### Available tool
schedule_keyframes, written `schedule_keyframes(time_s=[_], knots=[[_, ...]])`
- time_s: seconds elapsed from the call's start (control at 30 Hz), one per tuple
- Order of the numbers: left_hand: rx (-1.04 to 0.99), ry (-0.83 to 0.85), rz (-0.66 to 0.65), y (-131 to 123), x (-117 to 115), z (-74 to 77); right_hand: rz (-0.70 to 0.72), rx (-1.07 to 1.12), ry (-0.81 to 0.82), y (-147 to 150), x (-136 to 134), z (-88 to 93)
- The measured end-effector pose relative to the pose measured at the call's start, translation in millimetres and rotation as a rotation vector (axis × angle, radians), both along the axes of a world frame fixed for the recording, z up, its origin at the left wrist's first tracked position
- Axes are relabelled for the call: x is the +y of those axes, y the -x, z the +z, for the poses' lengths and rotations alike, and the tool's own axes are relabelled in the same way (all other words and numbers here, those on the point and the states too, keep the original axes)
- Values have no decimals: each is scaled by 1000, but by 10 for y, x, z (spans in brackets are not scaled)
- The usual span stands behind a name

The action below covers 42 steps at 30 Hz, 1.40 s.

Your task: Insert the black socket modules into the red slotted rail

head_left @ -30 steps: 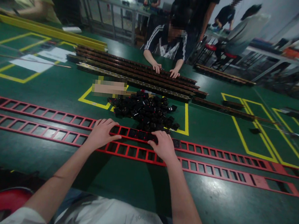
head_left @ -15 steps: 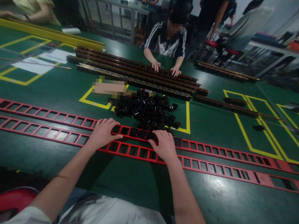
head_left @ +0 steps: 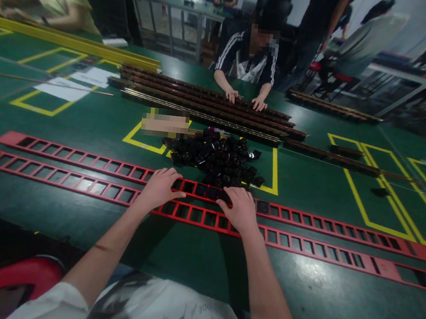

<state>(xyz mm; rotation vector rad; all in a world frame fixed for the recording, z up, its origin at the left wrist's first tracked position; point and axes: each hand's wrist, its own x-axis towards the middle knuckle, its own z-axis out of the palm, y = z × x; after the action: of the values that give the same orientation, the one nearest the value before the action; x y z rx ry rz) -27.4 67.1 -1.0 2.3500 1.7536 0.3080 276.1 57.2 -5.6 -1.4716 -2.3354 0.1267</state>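
Two long red slotted strips lie side by side across the green table, the far strip [head_left: 305,221] and the near strip [head_left: 318,246]. My left hand [head_left: 160,189] lies flat on the far strip, fingers stretched out over its slots. My right hand [head_left: 240,210] rests palm-down a little to the right, spanning both strips, with its fingertips pressing on the far one. Between my hands several slots of the far strip hold small black parts [head_left: 202,190]. A heap of loose black parts [head_left: 217,157] sits just beyond the strips. Neither hand holds anything.
Dark long rails [head_left: 203,102] are stacked across the table beyond the heap; a person in a striped black jacket has both hands [head_left: 245,99] on them. Yellow tape boxes [head_left: 360,205] mark the table. White papers [head_left: 66,88] lie far left. A red stool [head_left: 13,285] stands at lower left.
My view has shifted slightly, so everything sits a little further right in the picture. Both hands stay on the far red strip in nearly the same pose.
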Motion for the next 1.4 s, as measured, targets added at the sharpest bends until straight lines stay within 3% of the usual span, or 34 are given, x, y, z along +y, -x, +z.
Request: schedule_keyframes(time_s=[0.37, 0.77, 1.4], knots=[[4, 47, -20, -245, 3, 59, 28, 3, 5, 6, 0, 36], [23, 35, -4, -289, -8, 73, 36, -52, 69, 133, 27, 112], [-60, -48, -6, -252, 2, -68, 39, -144, 152, 527, 110, 217]])
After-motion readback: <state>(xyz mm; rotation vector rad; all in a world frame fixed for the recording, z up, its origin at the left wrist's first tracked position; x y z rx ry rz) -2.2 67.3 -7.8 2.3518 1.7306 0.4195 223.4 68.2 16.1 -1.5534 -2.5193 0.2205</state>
